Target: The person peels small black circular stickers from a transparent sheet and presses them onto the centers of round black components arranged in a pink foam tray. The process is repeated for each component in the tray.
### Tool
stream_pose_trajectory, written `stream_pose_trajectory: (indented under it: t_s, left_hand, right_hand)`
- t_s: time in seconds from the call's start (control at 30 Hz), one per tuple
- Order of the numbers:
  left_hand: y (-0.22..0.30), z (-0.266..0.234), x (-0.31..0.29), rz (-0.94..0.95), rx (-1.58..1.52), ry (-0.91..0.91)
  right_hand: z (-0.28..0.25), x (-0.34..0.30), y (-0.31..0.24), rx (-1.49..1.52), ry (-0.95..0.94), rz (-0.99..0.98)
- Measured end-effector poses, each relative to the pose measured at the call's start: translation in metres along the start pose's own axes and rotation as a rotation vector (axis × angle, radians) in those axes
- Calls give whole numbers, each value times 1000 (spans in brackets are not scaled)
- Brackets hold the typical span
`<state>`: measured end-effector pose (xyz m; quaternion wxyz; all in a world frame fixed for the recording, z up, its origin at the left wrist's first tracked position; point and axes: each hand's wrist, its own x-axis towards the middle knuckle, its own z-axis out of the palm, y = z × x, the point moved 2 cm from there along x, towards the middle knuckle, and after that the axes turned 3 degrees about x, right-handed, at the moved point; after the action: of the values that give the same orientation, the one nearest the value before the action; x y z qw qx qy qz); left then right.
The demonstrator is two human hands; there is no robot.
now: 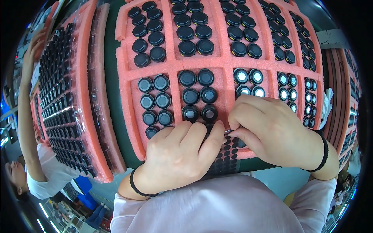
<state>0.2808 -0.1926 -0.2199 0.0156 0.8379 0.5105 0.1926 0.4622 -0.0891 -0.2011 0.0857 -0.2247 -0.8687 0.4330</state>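
Several round black parts, like capped lenses (161,82), sit in rows in a pink foam tray (175,64) in front of me. My left hand (176,149) rests over the tray's near row, fingers curled, its index fingertip close to my right fingertips. What lies under its fingers is mostly hidden. My right hand (268,130) pinches a thin metal tool (228,131), apparently tweezers, between thumb and fingers. Just below the fingertips lies a sheet of small black round dots (227,155), partly covered by my left hand.
Stacked pink foam trays (93,128) with black parts and clear plastic stand at the left. More stacked trays (337,89) rise at the right, beside a crumpled white cloth (327,105). Another person (39,171) reaches an arm along the far left. The table's green surface (116,81) shows between trays.
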Motion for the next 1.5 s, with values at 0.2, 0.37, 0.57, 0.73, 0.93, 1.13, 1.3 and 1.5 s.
stream_pose_trajectory:
  t_s: [0.2, 0.37, 0.57, 0.73, 0.93, 1.13, 1.3, 1.5]
  left_hand:
    - [0, 0, 0, -24, -14, 11]
    - [2, -4, 1, -125, -76, -41]
    - [0, -4, -2, -132, -68, -23]
    - [-2, -3, -4, -123, -66, -18]
    - [-7, -1, -6, -184, -73, -39]
    - [-10, 0, -6, -171, -133, -63]
    - [-7, 3, -6, -136, -190, -94]
    - [-7, 13, -9, -72, -203, -80]
  right_hand:
    - [1, 3, 1, 5, 3, -13]
    - [3, 4, 3, -3, 4, -49]
    - [0, 5, 2, -1, 23, 10]
    - [3, 6, 2, -92, 67, -44]
    - [0, 11, 1, -129, 48, -146]
    - [-8, 31, 19, 150, 12, 46]
    - [1, 44, 35, 79, 24, 101]
    - [10, 46, 39, -56, 49, 66]
